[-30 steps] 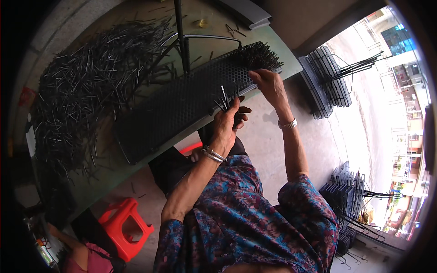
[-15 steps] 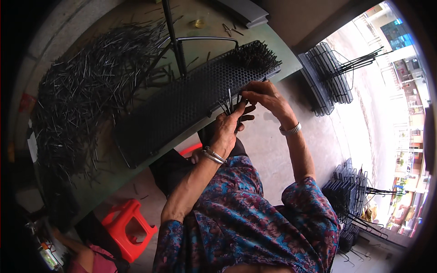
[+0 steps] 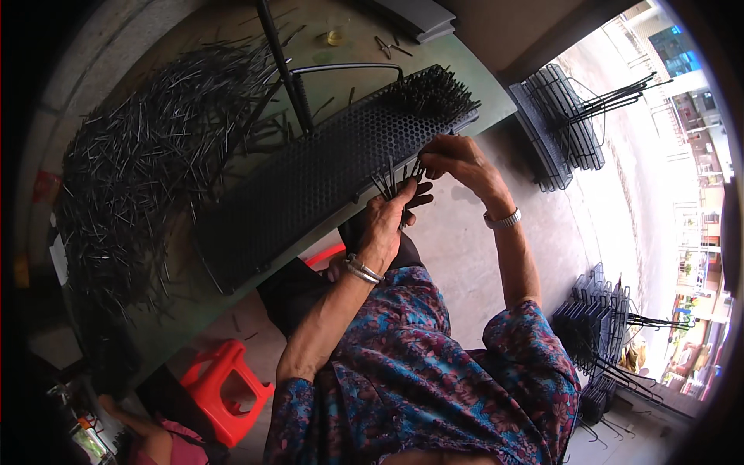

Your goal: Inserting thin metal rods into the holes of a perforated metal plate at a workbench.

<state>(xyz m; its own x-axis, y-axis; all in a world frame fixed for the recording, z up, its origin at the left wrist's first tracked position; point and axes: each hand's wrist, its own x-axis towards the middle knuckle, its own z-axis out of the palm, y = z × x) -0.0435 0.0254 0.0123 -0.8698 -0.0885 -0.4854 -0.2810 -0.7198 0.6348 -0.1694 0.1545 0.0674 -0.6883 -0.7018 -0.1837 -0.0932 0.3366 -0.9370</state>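
Observation:
Several thin dark rods [image 3: 385,183] fan upward out of my left hand [image 3: 386,219], whose thumb presses them in place. Close by, my right hand [image 3: 457,163] is pinched at the tip of one of these dark rods, just above the left fingers. Both hands are at the front edge of a long black perforated rack [image 3: 310,167] full of small round holes. At the rack's far right end, a dense cluster of dark rods [image 3: 434,93] stands upright in the holes. A big loose heap of the same rods [image 3: 139,147] covers the left of the table.
A black metal frame [image 3: 287,66] rises behind the rack. On the green table [image 3: 473,74] are a small glass [image 3: 335,37] and grey sheets [image 3: 418,17]. Wire racks [image 3: 562,128] stand to the right. A red stool [image 3: 226,391] and another person's arm [image 3: 147,438] are lower left.
My right hand has shifted slightly to the right and away from the left palm, still pinched. My left hand keeps its hold on the rods. The view has moved a little.

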